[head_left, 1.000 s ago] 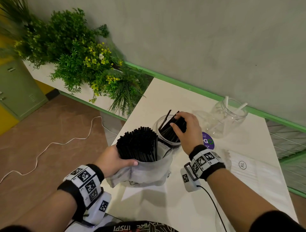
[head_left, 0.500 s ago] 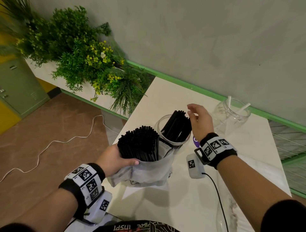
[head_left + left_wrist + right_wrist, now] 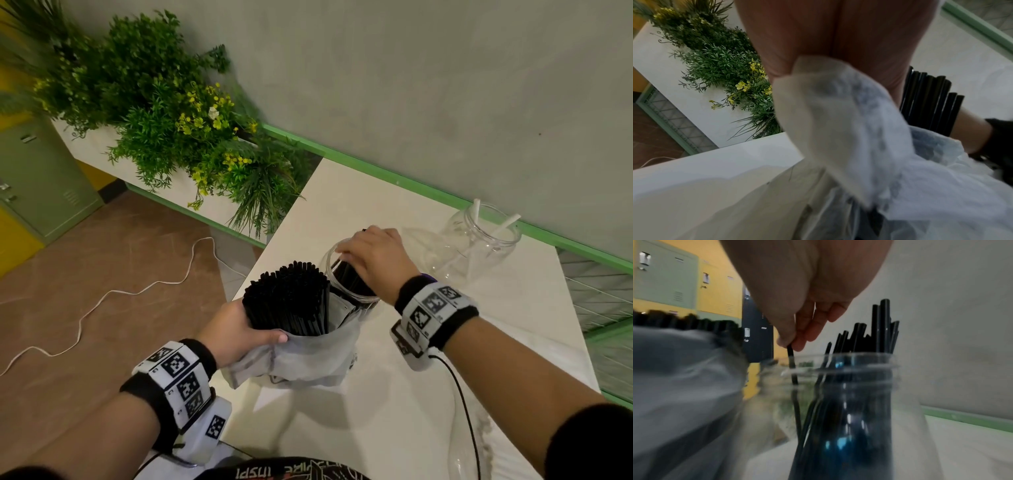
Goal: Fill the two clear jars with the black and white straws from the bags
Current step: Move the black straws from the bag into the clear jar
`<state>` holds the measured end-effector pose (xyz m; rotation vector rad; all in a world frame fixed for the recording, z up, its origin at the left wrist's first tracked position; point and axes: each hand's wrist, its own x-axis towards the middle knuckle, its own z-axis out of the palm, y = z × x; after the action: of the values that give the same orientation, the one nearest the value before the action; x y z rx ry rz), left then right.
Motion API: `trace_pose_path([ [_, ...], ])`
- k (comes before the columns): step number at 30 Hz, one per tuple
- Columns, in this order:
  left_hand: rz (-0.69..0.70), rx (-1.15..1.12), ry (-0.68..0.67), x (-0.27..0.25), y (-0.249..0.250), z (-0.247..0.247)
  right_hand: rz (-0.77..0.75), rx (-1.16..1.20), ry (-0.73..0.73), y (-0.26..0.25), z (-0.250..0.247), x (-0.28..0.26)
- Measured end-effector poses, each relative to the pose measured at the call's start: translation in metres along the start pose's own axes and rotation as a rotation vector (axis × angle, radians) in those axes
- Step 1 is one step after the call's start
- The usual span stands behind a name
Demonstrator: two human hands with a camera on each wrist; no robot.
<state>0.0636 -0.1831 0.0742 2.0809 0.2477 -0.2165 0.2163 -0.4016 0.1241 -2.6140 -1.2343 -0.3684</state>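
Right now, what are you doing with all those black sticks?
They are straws. The left hand grips a plastic bag full of black straws on the white table. The right hand pinches one black straw over the near jar, which already holds a bunch. The far jar holds only two white straws.

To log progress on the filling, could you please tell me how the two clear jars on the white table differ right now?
The near clear plastic jar holds many black straws; the far clear plastic jar holds only two white straws. The right hand reaches into the near jar, pinching one straw; nothing touches the far jar. Both stand upright, lidless.
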Motion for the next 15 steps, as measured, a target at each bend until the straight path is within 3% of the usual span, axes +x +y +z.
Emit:
trace_pose_path([
  [3,0.002,-0.008,-0.007,0.0,-0.001,0.0,0.27,-0.094,-0.065,0.014,-0.015,0.022],
  [6,0.0,-0.007,-0.002,0.0,0.001,0.0,0.436,-0.14,-0.01,0.022,-0.025,0.026],
  [9,-0.008,0.007,0.0,0.0,0.001,-0.001,0.387,-0.057,0.013,0.013,-0.017,0.005],
  [12,-0.002,0.021,-0.003,-0.001,0.003,-0.001,0.253,-0.063,-0.126,0.004,0.001,-0.014],
  [15,-0.004,0.014,-0.011,-0.001,0.003,-0.001,0.283,-0.087,-0.208,0.013,0.013,-0.008],
])
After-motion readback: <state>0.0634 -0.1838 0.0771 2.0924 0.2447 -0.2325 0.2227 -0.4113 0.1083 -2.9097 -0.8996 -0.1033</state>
